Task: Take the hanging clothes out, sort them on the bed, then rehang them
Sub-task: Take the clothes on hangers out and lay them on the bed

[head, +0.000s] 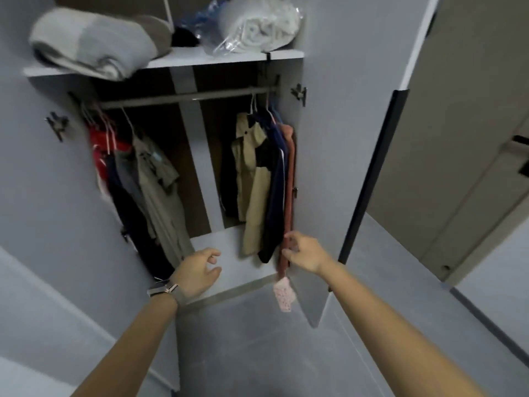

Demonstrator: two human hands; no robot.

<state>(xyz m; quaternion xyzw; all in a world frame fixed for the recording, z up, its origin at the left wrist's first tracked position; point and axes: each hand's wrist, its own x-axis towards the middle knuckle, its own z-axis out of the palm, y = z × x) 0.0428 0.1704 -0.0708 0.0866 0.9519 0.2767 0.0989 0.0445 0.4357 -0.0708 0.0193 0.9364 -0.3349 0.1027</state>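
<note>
An open wardrobe has a grey rail with clothes on hangers in two groups. On the left hang a red garment, dark pieces and a grey-green shirt. On the right hang a beige jacket, a navy garment and a long rust-brown garment with a pink patterned end. My right hand pinches the lower part of the rust-brown garment. My left hand, with a watch on its wrist, hovers with loosely curled fingers over the wardrobe floor, holding nothing.
The shelf above the rail carries a folded grey blanket and a bagged white blanket. The wardrobe doors stand open on both sides. A beige room door is at the right. The floor is grey.
</note>
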